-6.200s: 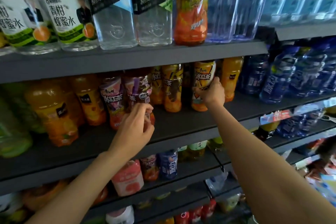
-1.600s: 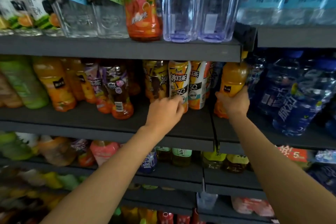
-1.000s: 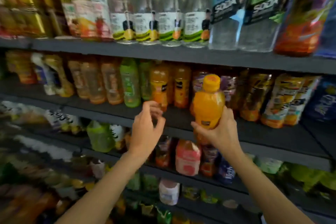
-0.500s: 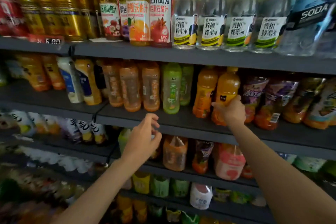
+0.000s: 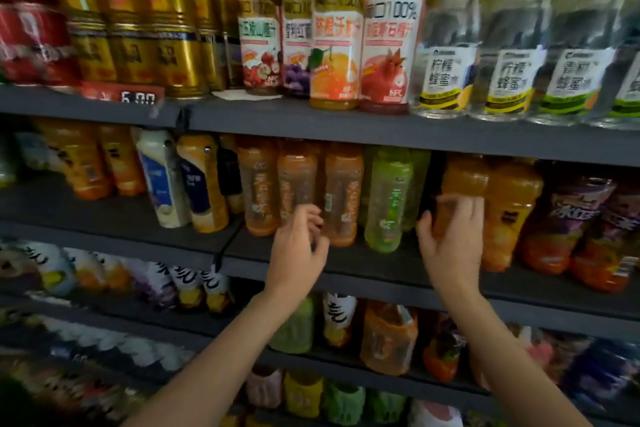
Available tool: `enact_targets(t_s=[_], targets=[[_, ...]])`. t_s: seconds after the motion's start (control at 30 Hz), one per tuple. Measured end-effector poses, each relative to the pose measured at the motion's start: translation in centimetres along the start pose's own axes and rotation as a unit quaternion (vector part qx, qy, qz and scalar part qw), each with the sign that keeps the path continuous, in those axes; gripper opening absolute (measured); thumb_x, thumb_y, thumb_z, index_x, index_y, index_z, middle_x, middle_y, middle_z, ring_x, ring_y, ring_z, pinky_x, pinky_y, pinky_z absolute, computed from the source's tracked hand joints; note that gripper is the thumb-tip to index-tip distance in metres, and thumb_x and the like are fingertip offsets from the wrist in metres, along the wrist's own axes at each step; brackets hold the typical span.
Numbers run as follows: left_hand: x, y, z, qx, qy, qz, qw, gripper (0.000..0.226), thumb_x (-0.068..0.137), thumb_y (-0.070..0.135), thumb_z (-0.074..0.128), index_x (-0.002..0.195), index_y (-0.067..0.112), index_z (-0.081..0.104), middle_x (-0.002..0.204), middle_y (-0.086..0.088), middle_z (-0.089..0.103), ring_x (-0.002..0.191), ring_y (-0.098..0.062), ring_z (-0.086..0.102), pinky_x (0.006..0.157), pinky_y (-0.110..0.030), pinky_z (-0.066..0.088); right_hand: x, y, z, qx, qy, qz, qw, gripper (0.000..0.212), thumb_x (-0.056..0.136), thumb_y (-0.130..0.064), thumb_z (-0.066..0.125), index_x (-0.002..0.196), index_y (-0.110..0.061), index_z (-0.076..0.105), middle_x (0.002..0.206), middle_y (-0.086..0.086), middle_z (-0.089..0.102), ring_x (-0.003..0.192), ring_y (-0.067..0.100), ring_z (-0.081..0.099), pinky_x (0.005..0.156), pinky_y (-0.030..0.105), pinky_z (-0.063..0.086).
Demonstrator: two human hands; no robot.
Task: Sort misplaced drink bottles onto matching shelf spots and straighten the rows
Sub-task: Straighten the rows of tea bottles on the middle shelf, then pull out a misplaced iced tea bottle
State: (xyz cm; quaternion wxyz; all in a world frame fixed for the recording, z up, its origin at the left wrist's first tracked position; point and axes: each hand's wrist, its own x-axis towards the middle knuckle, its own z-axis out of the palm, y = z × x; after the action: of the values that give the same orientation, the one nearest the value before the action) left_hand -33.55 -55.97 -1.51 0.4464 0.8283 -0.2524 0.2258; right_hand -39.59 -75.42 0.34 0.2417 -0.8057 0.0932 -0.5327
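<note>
My right hand [image 5: 452, 246] is up against the orange plastic juice bottle [image 5: 462, 191] standing on the dark grey middle shelf [image 5: 381, 267]. My fingers are spread and only loosely bent across its front, thumb out to the left; the blur keeps me from telling whether I actually grip it or just touch it. The bottle is full of orange liquid and stands upright. Just to the right of that hand stands a second orange juice bottle [image 5: 512, 211] of the same kind, close beside the first.

My left hand [image 5: 298, 250] hangs in front of the shelf with its fingers loosely curled and nothing in them, its fingertips just in front of a row of three clear bottles with orange-brown drink [image 5: 298, 184]. Between my two hands stands a light green plastic bottle [image 5: 389, 198], also full and upright.

Further right of my right hand are purple-labelled tea bottles with reddish bottoms [image 5: 568, 222]. Left of my left hand stand a white-and-blue carton-shaped bottle [image 5: 162, 177] and an orange-and-blue one [image 5: 202, 184].

Above my hands, the upper shelf [image 5: 346, 125] carries gold cans [image 5: 166, 28], four juice bottles with white fruit labels [image 5: 332, 45], and clear bottles of honey water with yellow-green label bands [image 5: 485, 55]. Below my wrists, lower shelves hold more blurred bottles.
</note>
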Motion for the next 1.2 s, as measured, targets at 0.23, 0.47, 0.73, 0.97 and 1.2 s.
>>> enact_targets(t_s=[0.23, 0.47, 0.73, 0.97, 1.2], targets=[[1.3, -10.3, -10.7, 0.009, 0.115, -0.019, 0.993, 0.027, 0.084, 0.002, 0.056, 0.110, 0.011, 0.052, 0.096, 0.007, 0.050, 0.091, -0.011, 0.052, 0.080, -0.023, 0.042, -2.8, -14.2, 12.3, 0.081, -0.062, -0.146, 0.984, 0.012, 0.087, -0.014, 0.047, 0.095, -0.008, 0.052, 0.092, 0.009, 0.051, 0.085, 0.016, 0.049, 0.072, 0.016, 0.038], [2.6, -21.6, -23.2, 0.063, 0.133, -0.026, 0.989, 0.030, 0.081, -0.002, 0.057, 0.104, 0.015, 0.050, 0.094, 0.007, 0.049, 0.084, -0.011, 0.050, 0.080, -0.036, 0.044, -7.2, -26.3, 22.9, 0.123, -0.111, -0.130, 0.978, 0.012, 0.086, -0.011, 0.049, 0.096, -0.007, 0.052, 0.095, 0.006, 0.049, 0.085, 0.021, 0.054, 0.074, 0.016, 0.039], [3.8, -24.7, -24.8, 0.023, 0.105, 0.014, 0.994, 0.027, 0.078, -0.003, 0.056, 0.102, 0.009, 0.053, 0.092, 0.007, 0.049, 0.083, -0.006, 0.046, 0.077, -0.032, 0.040, -7.3, -28.5, 24.4, 0.041, -0.110, -0.113, 0.987, 0.020, 0.080, 0.003, 0.062, 0.097, -0.004, 0.056, 0.095, 0.008, 0.051, 0.086, 0.019, 0.052, 0.073, 0.013, 0.037], [5.0, -20.3, -19.3, -0.055, -0.072, 0.057, 0.994, 0.031, 0.087, 0.002, 0.056, 0.115, 0.011, 0.047, 0.096, 0.008, 0.052, 0.083, -0.010, 0.055, 0.071, -0.023, 0.042, -5.2, -22.1, 17.6, -0.041, -0.032, 0.054, 0.997, 0.019, 0.083, -0.003, 0.060, 0.101, -0.002, 0.054, 0.102, 0.008, 0.048, 0.091, 0.024, 0.051, 0.075, 0.024, 0.039], [4.6, -13.2, -10.3, -0.082, -0.178, 0.124, 0.973, 0.036, 0.089, 0.008, 0.053, 0.123, 0.015, 0.042, 0.096, 0.013, 0.049, 0.083, -0.011, 0.056, 0.072, -0.031, 0.048, -3.3, -11.3, 6.8, -0.149, 0.057, 0.276, 0.948, 0.041, 0.087, -0.014, 0.063, 0.119, 0.004, 0.045, 0.122, 0.021, 0.045, 0.117, 0.034, 0.041, 0.094, 0.038, 0.036]])
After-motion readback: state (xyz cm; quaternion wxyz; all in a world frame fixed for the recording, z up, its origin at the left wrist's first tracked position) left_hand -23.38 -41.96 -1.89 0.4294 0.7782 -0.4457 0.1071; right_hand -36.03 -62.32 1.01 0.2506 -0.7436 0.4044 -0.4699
